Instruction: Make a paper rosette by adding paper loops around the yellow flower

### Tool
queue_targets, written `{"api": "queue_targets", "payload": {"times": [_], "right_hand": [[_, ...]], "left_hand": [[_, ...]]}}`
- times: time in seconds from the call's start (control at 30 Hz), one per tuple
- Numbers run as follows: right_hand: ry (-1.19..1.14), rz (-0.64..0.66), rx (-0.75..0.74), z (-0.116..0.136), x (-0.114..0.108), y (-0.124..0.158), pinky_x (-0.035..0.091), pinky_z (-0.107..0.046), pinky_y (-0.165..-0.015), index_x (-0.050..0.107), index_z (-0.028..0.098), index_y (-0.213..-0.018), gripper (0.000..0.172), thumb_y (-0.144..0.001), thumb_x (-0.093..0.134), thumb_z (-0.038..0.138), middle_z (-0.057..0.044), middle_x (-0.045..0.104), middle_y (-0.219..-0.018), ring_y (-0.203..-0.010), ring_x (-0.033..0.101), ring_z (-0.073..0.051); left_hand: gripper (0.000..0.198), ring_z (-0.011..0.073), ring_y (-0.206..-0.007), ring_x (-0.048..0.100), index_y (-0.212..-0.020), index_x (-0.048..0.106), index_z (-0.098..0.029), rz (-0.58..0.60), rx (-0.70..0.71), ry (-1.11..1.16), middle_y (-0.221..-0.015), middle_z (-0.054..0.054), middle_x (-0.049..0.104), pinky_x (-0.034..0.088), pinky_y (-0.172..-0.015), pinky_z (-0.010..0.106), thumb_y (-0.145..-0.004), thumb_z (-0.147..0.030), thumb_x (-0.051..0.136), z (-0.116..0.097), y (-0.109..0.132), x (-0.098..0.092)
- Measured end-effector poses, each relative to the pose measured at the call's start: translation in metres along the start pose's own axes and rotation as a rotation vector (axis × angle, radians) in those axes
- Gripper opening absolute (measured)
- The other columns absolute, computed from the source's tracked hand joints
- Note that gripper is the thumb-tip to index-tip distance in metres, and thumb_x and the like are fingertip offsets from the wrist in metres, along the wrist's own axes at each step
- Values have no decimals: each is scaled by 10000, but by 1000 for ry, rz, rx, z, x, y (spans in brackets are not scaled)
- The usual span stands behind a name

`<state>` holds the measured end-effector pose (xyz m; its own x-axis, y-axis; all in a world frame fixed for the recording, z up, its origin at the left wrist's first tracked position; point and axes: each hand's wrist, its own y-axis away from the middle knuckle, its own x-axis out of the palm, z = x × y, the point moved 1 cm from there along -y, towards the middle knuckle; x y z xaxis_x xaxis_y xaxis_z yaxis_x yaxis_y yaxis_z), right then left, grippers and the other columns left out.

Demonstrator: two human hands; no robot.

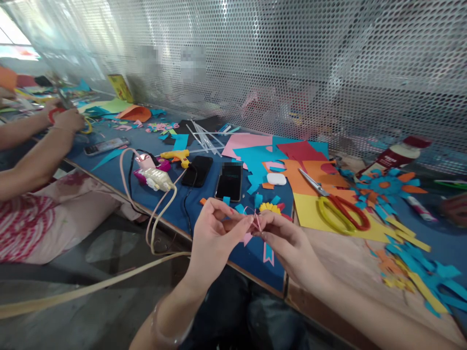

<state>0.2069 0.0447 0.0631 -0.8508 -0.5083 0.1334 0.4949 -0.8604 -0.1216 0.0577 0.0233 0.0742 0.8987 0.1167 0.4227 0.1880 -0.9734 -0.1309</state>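
My left hand (215, 233) and my right hand (284, 243) meet above the table's near edge. Both pinch a small pink paper piece (256, 221) between their fingertips. Just behind them lies a small yellow paper flower (269, 207) with blue bits around it. A blue and pink ribbon-shaped cutout (269, 253) lies below my hands on the blue table cover (204, 194).
Two dark phones (229, 181) and a yellow glue gun (177, 156) lie to the left. Red and yellow scissors (337, 209) rest on coloured paper sheets (314, 175) at right. A blue paper flower (386, 187), paper scraps and a bottle (397, 155) lie further right. Another person's arms (36, 146) work at far left.
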Motion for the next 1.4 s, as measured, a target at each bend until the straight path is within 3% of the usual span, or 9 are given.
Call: {"api": "queue_targets", "payload": {"times": [0.8,1.4], "right_hand": [[-1,-28,9,0,0,0,437,-298,-806,592,232,-863,27,-865,591,259,-10,540,-874,-861,522,-165],[-57,-18,-16,-1,1,-1,418,-263,-784,598,229,-854,39,-886,579,217,8,530,-874,-856,524,-134]], "left_hand": [[259,127,-717,702,-798,469,-209,4,47,-107,-710,-49,638,592,-714,256,-757,-132,712,-5,5,3],[248,120,-721,706,-806,477,-200,32,60,-56,-719,-55,644,601,-725,258,-769,-96,699,-6,7,4]]}}
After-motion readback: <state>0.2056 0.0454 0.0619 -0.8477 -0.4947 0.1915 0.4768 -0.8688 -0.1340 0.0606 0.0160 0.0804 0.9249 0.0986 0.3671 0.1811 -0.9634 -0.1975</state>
